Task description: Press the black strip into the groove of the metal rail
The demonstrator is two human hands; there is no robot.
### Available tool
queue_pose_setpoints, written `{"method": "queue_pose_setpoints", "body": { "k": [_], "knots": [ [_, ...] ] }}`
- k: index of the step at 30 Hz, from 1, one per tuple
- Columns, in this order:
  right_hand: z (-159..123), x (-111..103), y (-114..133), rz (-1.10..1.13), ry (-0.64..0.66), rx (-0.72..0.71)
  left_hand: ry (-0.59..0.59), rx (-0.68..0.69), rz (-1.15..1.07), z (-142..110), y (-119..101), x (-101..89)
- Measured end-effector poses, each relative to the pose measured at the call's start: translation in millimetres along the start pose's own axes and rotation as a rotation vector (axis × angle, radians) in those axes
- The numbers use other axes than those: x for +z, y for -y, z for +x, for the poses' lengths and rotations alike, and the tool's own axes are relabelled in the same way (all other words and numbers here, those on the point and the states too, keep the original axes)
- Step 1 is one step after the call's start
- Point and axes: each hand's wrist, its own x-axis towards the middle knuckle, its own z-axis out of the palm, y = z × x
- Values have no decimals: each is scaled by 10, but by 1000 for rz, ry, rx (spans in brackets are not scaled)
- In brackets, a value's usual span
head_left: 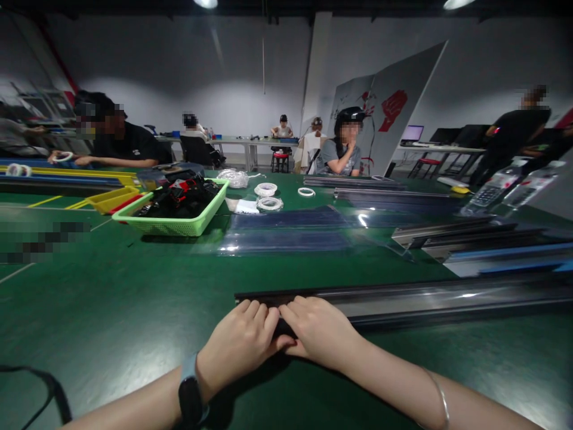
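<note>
Left hand and right hand gripped a dark channel strip near one end. Pressing against the table probably steadied it.

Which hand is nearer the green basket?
Left. The left hand, gripping the strip, has the basket ahead and to its left; the right hand, also on the strip, is farther right.

Heaped green basket — two clear bottles — people seated beyond.
</note>
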Motion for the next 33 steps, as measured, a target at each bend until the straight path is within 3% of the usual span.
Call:
{"method": "queue_pose_setpoints", "body": {
  "k": [6, 14, 22, 33],
  "knots": [
    [-1, 10, 4, -2, -5, 17, 3, -7, 73, -9, -12, 27],
    [-24, -11, 10, 70, -17, 44, -38, -82, -23, -10, -44, 8],
    [-42, -46, 17, 120, -16, 53, 55, -118, -61, -16, -48, 8],
    [-56, -86, 11, 203, 22, 137, 95, -126, -101, 7, -37, -16]
  ]
}}
